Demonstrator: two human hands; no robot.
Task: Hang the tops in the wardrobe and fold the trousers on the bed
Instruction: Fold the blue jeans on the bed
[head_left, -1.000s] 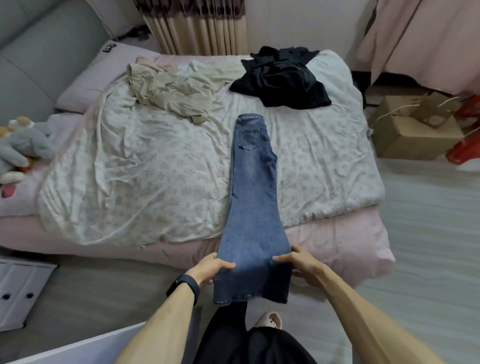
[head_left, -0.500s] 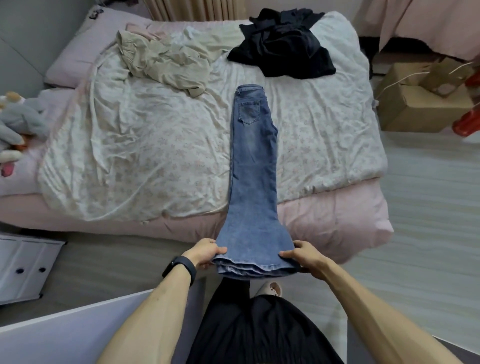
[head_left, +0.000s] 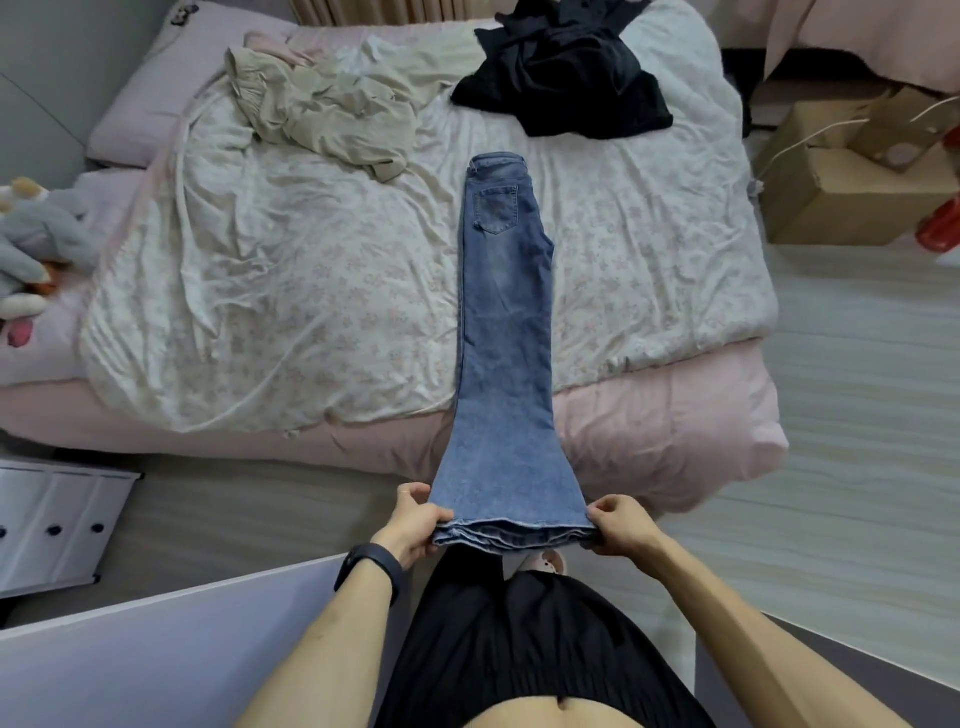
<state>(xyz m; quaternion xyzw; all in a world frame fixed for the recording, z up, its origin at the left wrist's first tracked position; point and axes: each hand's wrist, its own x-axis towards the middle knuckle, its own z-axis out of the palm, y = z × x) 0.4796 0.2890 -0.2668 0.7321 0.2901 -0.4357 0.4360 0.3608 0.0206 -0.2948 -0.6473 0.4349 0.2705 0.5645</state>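
The jeans (head_left: 504, 312) lie doubled lengthwise across the bed (head_left: 675, 426), waistband far off toward its middle, hems held out past the near edge. The left hand (head_left: 415, 522) and right hand (head_left: 621, 527) each pinch a hem corner, both grips equally near. The fold, I'd say, goes straight away from them.

A grey plush toy (head_left: 36, 244) lies at the left edge, a white drawer unit (head_left: 52, 519) on the floor nearby. Cardboard boxes (head_left: 841, 192) stand at the right, a red object (head_left: 940, 228) just beside them.

jeans (head_left: 506, 322): the leg ends hung down past the bed (head_left: 675, 431) edge, now lifted level.
left hand (head_left: 415, 525): slid down to one hem corner.
right hand (head_left: 621, 527): slid to the other.
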